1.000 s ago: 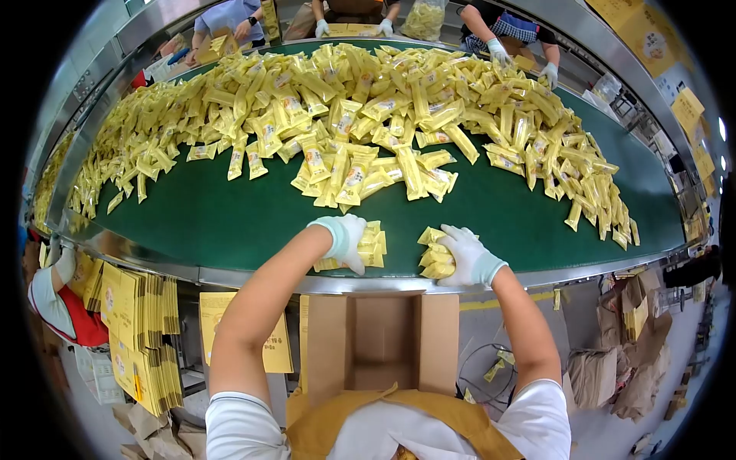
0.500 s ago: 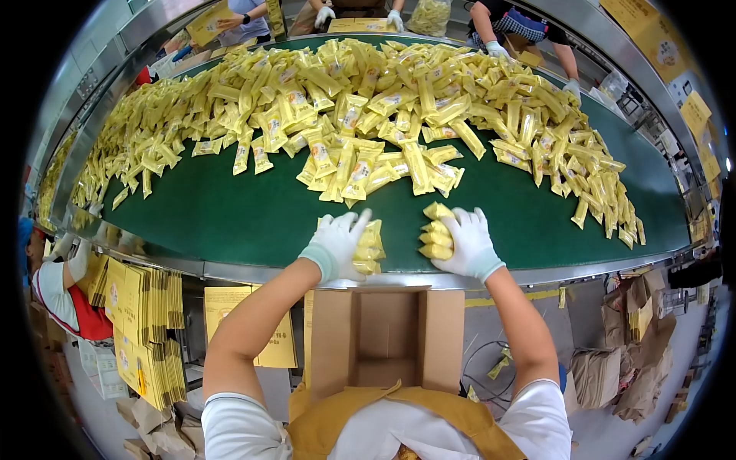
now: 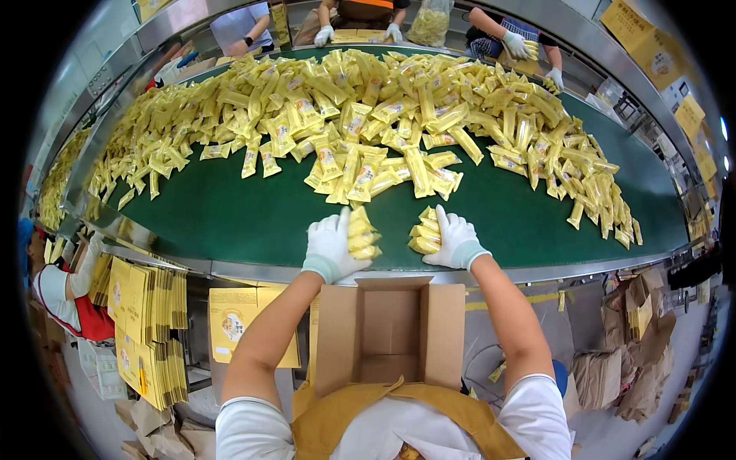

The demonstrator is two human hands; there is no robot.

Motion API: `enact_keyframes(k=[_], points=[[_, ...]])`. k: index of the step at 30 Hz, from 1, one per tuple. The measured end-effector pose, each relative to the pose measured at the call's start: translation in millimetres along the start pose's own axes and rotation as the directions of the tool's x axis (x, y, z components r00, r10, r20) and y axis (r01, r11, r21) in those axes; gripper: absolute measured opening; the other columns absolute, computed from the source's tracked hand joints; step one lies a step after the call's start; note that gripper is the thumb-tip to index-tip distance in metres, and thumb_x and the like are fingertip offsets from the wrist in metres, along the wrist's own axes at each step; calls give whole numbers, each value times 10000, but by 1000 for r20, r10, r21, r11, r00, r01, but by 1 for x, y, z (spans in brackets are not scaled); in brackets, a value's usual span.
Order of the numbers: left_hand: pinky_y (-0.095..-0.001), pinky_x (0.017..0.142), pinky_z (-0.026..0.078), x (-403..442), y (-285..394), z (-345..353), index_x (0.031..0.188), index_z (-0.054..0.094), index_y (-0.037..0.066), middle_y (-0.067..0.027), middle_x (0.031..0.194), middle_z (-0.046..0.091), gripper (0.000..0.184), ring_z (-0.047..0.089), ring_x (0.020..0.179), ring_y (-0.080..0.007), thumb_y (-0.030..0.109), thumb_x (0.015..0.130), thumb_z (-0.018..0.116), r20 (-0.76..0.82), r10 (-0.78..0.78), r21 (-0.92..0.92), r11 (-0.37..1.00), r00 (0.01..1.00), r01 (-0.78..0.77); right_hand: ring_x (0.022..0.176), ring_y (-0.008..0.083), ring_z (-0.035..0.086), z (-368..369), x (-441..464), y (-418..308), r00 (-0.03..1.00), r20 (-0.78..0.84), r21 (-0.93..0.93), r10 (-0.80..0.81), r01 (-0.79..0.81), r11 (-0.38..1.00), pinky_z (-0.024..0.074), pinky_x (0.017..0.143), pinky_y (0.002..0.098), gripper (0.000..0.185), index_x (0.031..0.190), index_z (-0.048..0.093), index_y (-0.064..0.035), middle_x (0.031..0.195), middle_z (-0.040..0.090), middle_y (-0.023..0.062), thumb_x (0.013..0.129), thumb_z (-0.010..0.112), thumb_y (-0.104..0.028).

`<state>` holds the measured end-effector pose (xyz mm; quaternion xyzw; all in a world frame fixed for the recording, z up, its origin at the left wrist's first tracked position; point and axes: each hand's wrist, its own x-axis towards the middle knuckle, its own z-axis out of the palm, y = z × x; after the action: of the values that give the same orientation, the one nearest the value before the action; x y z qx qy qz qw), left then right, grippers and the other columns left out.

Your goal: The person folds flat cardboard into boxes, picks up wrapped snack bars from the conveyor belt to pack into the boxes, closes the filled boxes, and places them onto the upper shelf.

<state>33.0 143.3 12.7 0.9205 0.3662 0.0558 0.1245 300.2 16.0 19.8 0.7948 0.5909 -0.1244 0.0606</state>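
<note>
My left hand (image 3: 333, 244), in a white glove, is wrapped against a stack of yellow packets (image 3: 363, 232) on the green belt (image 3: 230, 222). To its right, my right hand (image 3: 454, 238), also gloved, grips another stack of yellow packets (image 3: 425, 231) from the right side. A gap of belt lies between the two stacks. Just beyond them is a small cluster of loose packets (image 3: 369, 175), in front of the large heap (image 3: 307, 100). An open, empty-looking cardboard box (image 3: 389, 322) stands between my forearms, below the belt's metal edge.
Across the belt, several people work with gloved hands (image 3: 323, 35) near boxes. At the left are folded yellow cartons (image 3: 146, 330) and a person in a red apron (image 3: 93, 313). Brown paper bags (image 3: 598, 379) lie at the lower right. The metal rim (image 3: 529, 274) runs along the near side.
Both hands have moved closer together with their packets, and the left hand's stack now shows more fully. Across the belt, a co-worker's hand has lifted with packets.
</note>
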Motion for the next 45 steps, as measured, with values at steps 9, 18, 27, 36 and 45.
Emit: enact_keyframes(k=[9, 18, 27, 36, 45], points=[[-405, 985, 504, -45, -87, 18, 1447, 407, 55, -149, 1297, 573, 664, 592, 1164, -239, 426, 934, 609, -2, -187, -988, -148, 982, -31, 1060, 387, 581, -102, -114, -30, 829, -506, 376, -239, 461, 804, 473, 936, 443, 1141, 1479, 299, 69, 1173, 569, 220, 601, 877, -376], [-398, 1042, 470, -82, 19, -75, 1491, 338, 54, -151, 1353, 535, 1010, 560, 1223, -257, 609, 764, 765, -132, 116, -904, -422, 984, -71, 970, 313, 574, -39, -162, -154, 791, 218, -352, -572, 611, 710, 412, 811, 457, 984, 1455, 404, 47, 1053, 587, 136, 678, 780, -424], [-484, 1045, 391, -98, 92, -59, 1409, 410, -66, -206, 1240, 517, 1027, 518, 1162, -388, 442, 631, 846, -279, 598, -329, 676, 751, -660, 1418, 301, 365, 114, -146, -141, 688, 387, 357, -614, 502, 787, 294, 1152, 396, 828, 1510, 290, -10, 1517, 391, 215, 865, 634, -398], [-492, 978, 391, -115, 94, 4, 1364, 466, -30, -168, 1113, 546, 784, 540, 1076, -327, 344, 727, 728, -186, 507, 204, 858, 842, -471, 1354, 333, 455, 90, -148, -154, 655, 626, 113, -423, 460, 881, 360, 1093, 472, 660, 1486, 415, -96, 1495, 469, 155, 895, 605, -322], [-430, 896, 417, -79, 118, 54, 1486, 333, -13, -171, 1188, 564, 781, 560, 1109, -291, 294, 845, 656, 491, 221, 266, 883, 843, -387, 1200, 333, 630, 117, -137, -171, 700, 671, -48, -245, 371, 927, 514, 851, 619, 493, 1441, 532, -166, 1364, 628, 77, 960, 576, -267]])
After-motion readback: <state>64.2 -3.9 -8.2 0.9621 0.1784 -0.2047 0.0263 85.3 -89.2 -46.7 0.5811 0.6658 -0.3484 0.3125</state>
